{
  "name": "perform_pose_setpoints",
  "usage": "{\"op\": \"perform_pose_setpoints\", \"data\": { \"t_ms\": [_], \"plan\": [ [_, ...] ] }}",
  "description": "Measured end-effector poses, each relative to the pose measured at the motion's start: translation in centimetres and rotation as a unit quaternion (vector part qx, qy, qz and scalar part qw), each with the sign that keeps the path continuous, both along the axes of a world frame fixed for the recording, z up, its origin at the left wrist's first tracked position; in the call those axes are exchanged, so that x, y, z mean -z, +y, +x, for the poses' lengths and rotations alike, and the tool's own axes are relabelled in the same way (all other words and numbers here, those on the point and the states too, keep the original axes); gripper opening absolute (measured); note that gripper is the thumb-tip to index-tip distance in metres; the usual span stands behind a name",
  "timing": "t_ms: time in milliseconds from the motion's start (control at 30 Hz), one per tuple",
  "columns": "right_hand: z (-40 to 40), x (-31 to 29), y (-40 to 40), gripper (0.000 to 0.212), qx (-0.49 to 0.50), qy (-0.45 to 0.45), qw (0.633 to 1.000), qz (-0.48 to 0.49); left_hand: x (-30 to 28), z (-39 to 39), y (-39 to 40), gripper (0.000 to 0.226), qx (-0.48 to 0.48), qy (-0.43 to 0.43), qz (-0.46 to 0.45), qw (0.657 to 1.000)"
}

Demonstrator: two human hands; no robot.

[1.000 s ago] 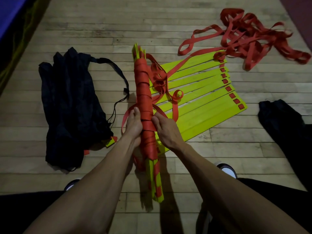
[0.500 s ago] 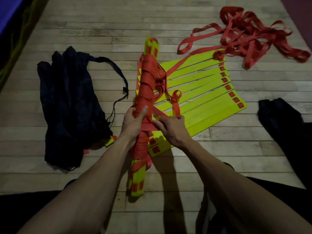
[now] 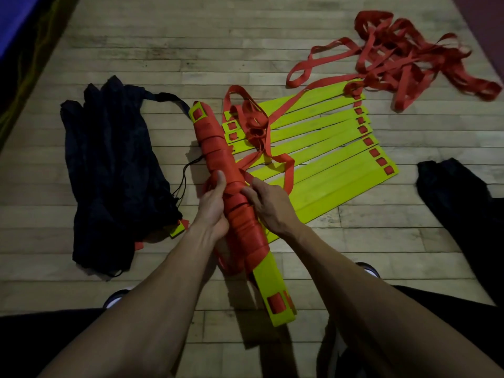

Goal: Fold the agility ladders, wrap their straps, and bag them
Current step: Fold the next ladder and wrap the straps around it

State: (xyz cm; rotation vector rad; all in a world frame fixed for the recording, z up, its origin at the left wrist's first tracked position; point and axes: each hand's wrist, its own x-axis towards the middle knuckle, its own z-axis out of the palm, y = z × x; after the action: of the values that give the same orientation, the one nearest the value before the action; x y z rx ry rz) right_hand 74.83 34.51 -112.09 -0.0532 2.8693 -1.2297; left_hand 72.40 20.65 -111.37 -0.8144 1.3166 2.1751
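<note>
Floor [image 3: 245,45] is pale wood planks running across the frame, worn and scuffed, dim light. Far upper left: dark blue mat edge [image 3: 16,28] with a dark strip beside it.

Left of centre: black drawstring bag [image 3: 114,170] lies crumpled on the planks, cord trailing from its right side. A yellow rung end [image 3: 177,230] pokes out from its lower right edge, red strap bit beside it.

Centre: folded ladder bundle [image 3: 231,203], yellow rungs stacked, wound in red strap, tilted from upper left to lower right. Yellow ends bare at both tips. Left hand [image 3: 211,205] grips the bundle from its left side, fingers curled round it, thumb up along the wrap. Right hand [image 3: 268,204] sits on the bundle's right side, fingertips pinching a turn of strap against it.

Behind the bundle, centre to right: second ladder [image 3: 313,159] flat on the floor, yellow rungs fanned side by side, a knot of red strap on its left end.

Upper right: loose red strap pile [image 3: 403,61] tangled on the floor, touching the fanned rungs' far corner. Top right corner shows a dark reddish floor strip [image 3: 485,20].

Right edge: another black fabric piece [image 3: 463,203], cannot tell what it is.

Bottom: forearms, dark trousers, shoe toe [image 3: 116,298] lower left, another [image 3: 368,268] lower right.
</note>
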Motion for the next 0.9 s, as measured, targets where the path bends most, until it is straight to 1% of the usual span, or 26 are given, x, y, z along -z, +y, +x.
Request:
{"op": "perform_pose_setpoints", "data": {
  "t_ms": [100,133,200,233,267,333,400,433,467,533,600,633,667,733,800,900],
  "plan": [
    [0.2,0.0,-0.1,0.031,0.01,-0.028,0.999,-0.018,0.2,0.1,-0.2,0.073,0.048,0.002,-0.004,0.999],
    [0.3,0.0,-0.1,0.033,0.014,-0.031,0.999,-0.023,0.2,0.1,-0.1,0.07,0.058,0.003,-0.014,0.998],
    [0.5,0.0,0.1,0.039,0.009,-0.04,0.999,-0.031,0.2,0.0,0.1,0.046,0.062,0.024,-0.058,0.996],
    [0.6,0.0,0.2,0.04,0.003,-0.048,0.998,-0.028,0.3,-0.1,0.2,0.038,0.061,0.039,-0.09,0.993],
    [0.6,-0.1,0.3,0.043,-0.004,-0.055,0.998,-0.022,0.3,-0.3,0.2,0.04,0.058,0.049,-0.121,0.99],
    [0.8,0.0,0.5,0.054,-0.017,-0.063,0.998,-0.01,0.1,-0.3,0.1,0.054,0.044,0.047,-0.159,0.985],
    [1.1,0.2,0.8,0.064,-0.018,-0.072,0.997,-0.016,-0.1,-0.3,0.2,0.065,0.041,0.027,-0.157,0.986],
    [1.2,0.2,0.9,0.066,-0.014,-0.077,0.997,-0.026,-0.1,-0.4,0.3,0.069,0.036,0.015,-0.146,0.988],
    [1.3,0.3,0.8,0.065,-0.011,-0.083,0.996,-0.034,-0.3,-0.5,0.4,0.07,0.029,0.003,-0.141,0.99],
    [1.4,0.1,0.2,0.055,-0.017,-0.098,0.994,-0.046,0.7,-0.7,0.4,0.075,0.017,-0.019,-0.131,0.991],
    [1.2,0.0,-0.4,0.045,-0.018,-0.102,0.993,-0.053,4.2,-1.7,-0.3,0.092,0.017,-0.044,-0.12,0.992],
    [1.1,0.0,-0.5,0.042,-0.014,-0.103,0.993,-0.055,4.9,-1.9,-0.5,0.098,0.014,-0.048,-0.11,0.993],
    [0.9,-0.1,-0.5,0.039,-0.009,-0.101,0.993,-0.056,4.4,-1.9,-0.3,0.094,0.023,-0.046,-0.108,0.993],
    [0.4,-0.2,-0.5,0.036,0.0,-0.094,0.994,-0.051,1.0,-0.6,0.8,0.072,0.065,-0.026,-0.103,0.992],
    [0.0,-0.4,-0.6,0.033,-0.004,-0.091,0.995,-0.033,-0.1,0.2,1.5,0.052,0.105,-0.019,-0.087,0.99],
    [0.0,0.0,-0.5,0.033,-0.015,-0.097,0.995,-0.023,0.4,0.9,1.6,0.042,0.157,-0.025,-0.088,0.983]
  ]
}}
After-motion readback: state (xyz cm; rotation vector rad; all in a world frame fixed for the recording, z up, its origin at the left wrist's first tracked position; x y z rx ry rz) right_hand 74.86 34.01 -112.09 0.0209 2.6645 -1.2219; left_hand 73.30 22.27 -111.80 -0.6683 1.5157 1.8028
